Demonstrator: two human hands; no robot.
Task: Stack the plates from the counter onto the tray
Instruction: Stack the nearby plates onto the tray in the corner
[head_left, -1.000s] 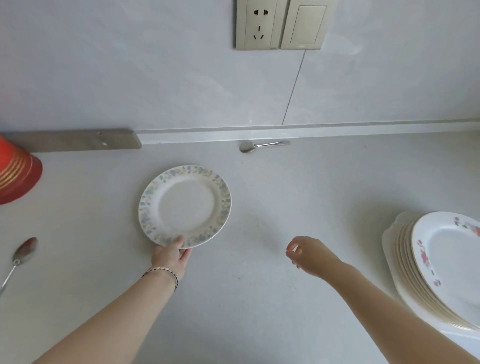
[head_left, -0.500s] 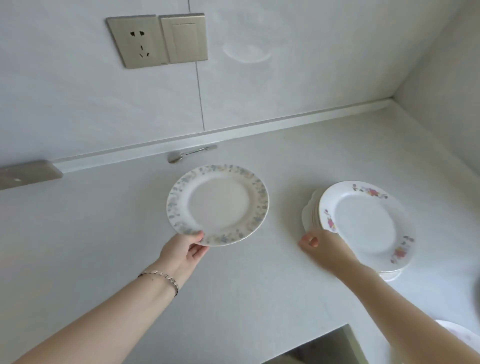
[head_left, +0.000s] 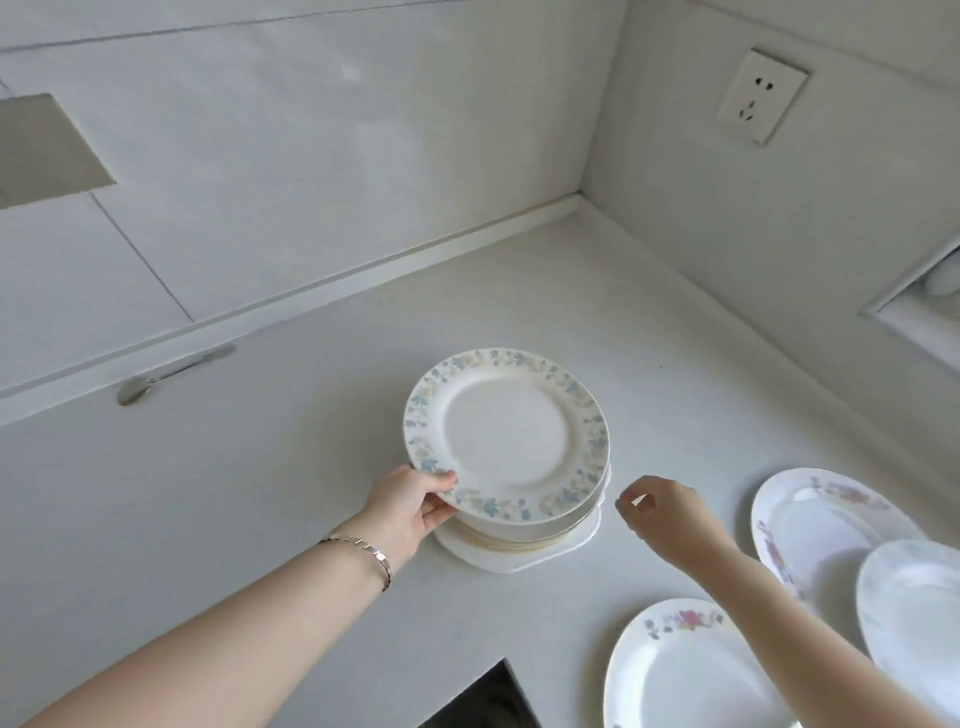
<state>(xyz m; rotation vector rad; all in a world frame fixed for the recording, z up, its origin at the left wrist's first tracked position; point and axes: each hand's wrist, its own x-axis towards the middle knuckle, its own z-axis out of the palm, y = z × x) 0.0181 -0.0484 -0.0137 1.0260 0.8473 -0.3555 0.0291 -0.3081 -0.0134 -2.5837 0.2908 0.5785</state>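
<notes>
L. hand (head_left: 413, 501) is pinching the blue-floral plate (head_left: 506, 435) by its near rim atop the stack on the white tray (head_left: 511, 560); r. hand (head_left: 662, 512) is hovering, fingers loosely curled, empty. Risk: off-centre release, plate sliding off.

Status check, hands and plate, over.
Left hand pinching blue-rimmed plate over stack on tray. Right hand empty. Nothing blocking.
</notes>
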